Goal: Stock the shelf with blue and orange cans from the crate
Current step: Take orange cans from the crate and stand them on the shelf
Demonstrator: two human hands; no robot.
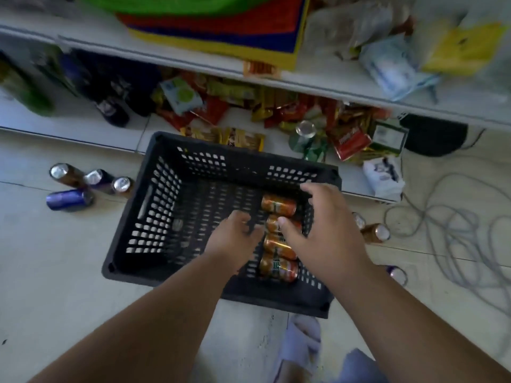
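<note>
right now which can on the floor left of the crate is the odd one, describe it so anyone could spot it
Start at the black crate on the floor and look just past its left wall, where four cans cluster. Three stand upright with silver tops showing; the blue can, nearest the viewer, is the only one lying on its side.

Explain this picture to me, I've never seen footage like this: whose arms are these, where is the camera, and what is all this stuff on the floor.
There is no machine here. One camera sits on a person's head and looks down, so the two bare arms are their own. They stand over a black plastic crate on a tiled floor, in front of a low shelf crowded with snack packets. Four orange cans lie in a row along the crate's right side. The left hand and the right hand both reach in over those cans; neither has clearly closed on one, and blur hides the left fingers. Loose cans stand or lie on the floor: a blue can on its side to the left, more to the right beside a tangled cable.
</note>
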